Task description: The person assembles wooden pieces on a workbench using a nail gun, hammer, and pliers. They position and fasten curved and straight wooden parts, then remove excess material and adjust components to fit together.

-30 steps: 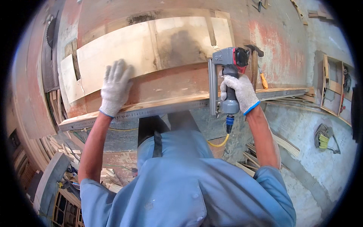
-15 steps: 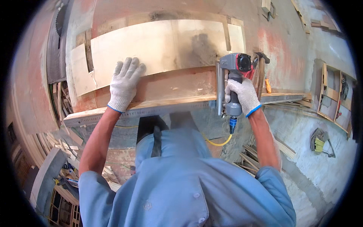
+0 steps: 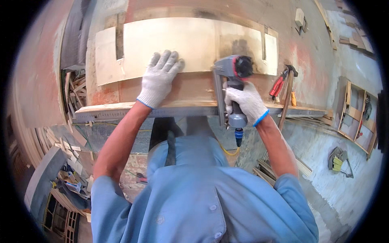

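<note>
My left hand (image 3: 159, 81), in a white knit glove with grey fingertips, lies flat with fingers spread on the near edge of a pale thin wooden panel (image 3: 178, 40). The panel has a narrow slot near each end and a dark smudge right of its middle. My gloved right hand (image 3: 248, 101) is wrapped round the black grip of a grey and red nail gun (image 3: 227, 67). The gun stands tilted over the panel's near edge and the bench edge; whether its nose touches anything I cannot tell. A yellow air hose (image 3: 231, 152) joins its base by a blue fitting.
A long ruler-marked metal edge (image 3: 194, 111) runs along the front of the workbench (image 3: 133, 90). Right of the panel lie red-handled pliers (image 3: 278, 86), a hammer (image 3: 288, 87) and an orange-handled tool (image 3: 293, 98). Wood scraps (image 3: 77, 91) fill a gap at left. A wooden frame (image 3: 356, 111) lies far right.
The nail gun has moved left with my right hand and tilted, uncovering the pliers. My left hand and the panel sit farther right in the picture, and the view itself has shifted.
</note>
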The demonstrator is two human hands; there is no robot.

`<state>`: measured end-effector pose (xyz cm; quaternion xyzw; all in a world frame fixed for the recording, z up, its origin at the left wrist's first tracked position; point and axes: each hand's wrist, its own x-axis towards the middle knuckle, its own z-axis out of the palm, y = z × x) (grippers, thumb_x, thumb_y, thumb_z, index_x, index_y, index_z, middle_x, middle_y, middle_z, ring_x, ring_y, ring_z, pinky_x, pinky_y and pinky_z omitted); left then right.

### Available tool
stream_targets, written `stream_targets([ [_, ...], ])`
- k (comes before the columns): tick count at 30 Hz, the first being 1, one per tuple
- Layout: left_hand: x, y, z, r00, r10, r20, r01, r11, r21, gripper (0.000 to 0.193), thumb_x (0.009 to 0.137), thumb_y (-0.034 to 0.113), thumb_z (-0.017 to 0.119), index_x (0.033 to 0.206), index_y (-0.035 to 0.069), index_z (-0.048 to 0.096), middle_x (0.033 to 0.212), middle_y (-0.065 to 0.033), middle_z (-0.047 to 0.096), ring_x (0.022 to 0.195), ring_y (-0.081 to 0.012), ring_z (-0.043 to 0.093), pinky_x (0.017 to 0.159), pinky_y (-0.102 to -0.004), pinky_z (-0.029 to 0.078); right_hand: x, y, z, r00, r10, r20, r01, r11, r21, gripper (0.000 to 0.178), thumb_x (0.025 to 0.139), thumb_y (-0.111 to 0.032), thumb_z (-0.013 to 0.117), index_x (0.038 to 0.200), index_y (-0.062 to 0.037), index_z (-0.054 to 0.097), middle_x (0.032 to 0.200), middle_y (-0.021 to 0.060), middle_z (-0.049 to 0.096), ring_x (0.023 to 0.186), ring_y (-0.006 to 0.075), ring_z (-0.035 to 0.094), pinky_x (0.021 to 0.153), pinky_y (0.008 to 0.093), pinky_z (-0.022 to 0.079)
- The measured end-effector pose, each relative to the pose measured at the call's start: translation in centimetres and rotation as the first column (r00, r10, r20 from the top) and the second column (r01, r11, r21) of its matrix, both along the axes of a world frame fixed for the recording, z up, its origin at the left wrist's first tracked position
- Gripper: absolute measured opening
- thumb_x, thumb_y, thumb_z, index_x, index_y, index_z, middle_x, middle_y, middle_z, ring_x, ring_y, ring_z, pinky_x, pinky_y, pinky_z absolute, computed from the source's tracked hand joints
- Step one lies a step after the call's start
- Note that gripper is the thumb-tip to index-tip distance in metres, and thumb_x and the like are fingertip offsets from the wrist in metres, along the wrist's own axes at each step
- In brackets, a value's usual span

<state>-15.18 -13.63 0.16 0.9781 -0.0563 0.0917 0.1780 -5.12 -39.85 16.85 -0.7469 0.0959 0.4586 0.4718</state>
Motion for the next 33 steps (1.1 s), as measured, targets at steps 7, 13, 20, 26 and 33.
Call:
stream_targets([
  [7, -2.2, 3.7, 1.9, 0.997, 0.081, 0.0, -0.081, 0.996, 0.021, 0.055, 0.091, 0.019, 0.066, 0.146, 0.016, 0.058, 0.152, -0.018, 0.054, 0.145, -0.0385, 0.047, 0.123, -0.0562, 0.033, 0.0, -0.8, -0.6, 0.999, -0.036, -0.02, 0.035, 0.999, -0.035, 0.015, 0.097, -0.018, 0.065, 0.104, -0.0037, 0.064, 0.068, 0.0023, 0.061, 0.054, 0.0132, 0.061, 0.052, 0.0302, 0.052],
  [13, -11.1, 14.1, 3.0, 0.835, 0.51, -0.207, -0.501, 0.86, 0.097, 0.062, 0.093, 0.021, 0.073, 0.151, 0.013, 0.054, 0.146, -0.027, 0.056, 0.14, -0.0448, 0.049, 0.119, -0.052, 0.039, 0.1, -1.5, -0.7, 0.998, -0.057, -0.023, 0.058, 0.998, 0.017, 0.024, 0.101, -0.019, 0.062, 0.116, 0.0002, 0.061, 0.073, 0.0041, 0.06, 0.059, 0.0157, 0.062, 0.053, 0.0303, 0.053],
  [20, -8.2, 8.1, 3.0, 0.932, 0.363, 0.008, -0.357, 0.91, 0.211, 0.048, 0.091, 0.018, 0.073, 0.138, 0.014, 0.063, 0.117, -0.0142, 0.07, 0.107, -0.0341, 0.067, 0.09, -0.0498, 0.054, 1.0, -1.4, 1.2, 0.995, -0.098, 0.0, 0.098, 0.995, 0.021, 0.025, 0.089, -0.014, 0.069, 0.109, 0.0006, 0.065, 0.072, 0.0042, 0.061, 0.056, 0.0152, 0.061, 0.053, 0.0315, 0.051],
  [26, -6.8, 8.0, 3.5, 0.896, 0.414, -0.16, -0.377, 0.9, 0.216, 0.048, 0.092, 0.023, 0.074, 0.139, 0.019, 0.065, 0.11, -0.0111, 0.067, 0.102, -0.033, 0.066, 0.087, -0.0467, 0.055, 0.7, -2.4, 0.8, 0.991, -0.135, 0.012, 0.135, 0.991, -0.005, 0.031, 0.096, -0.014, 0.064, 0.123, 0.0021, 0.06, 0.071, 0.0029, 0.059, 0.055, 0.0136, 0.06, 0.051, 0.0296, 0.052],
  [33, -6.9, 8.5, 3.0, 0.941, 0.336, -0.039, -0.318, 0.919, 0.232, 0.04, 0.092, 0.021, 0.071, 0.132, 0.02, 0.067, 0.087, -0.0087, 0.06, 0.085, -0.0312, 0.065, 0.069, -0.048, 0.054, 0.5, -1.7, 0.1, 0.995, -0.095, 0.003, 0.095, 0.995, -0.02, 0.022, 0.093, -0.017, 0.067, 0.108, -0.0005, 0.065, 0.073, 0.0049, 0.062, 0.056, 0.0163, 0.062, 0.053, 0.0329, 0.051],
])
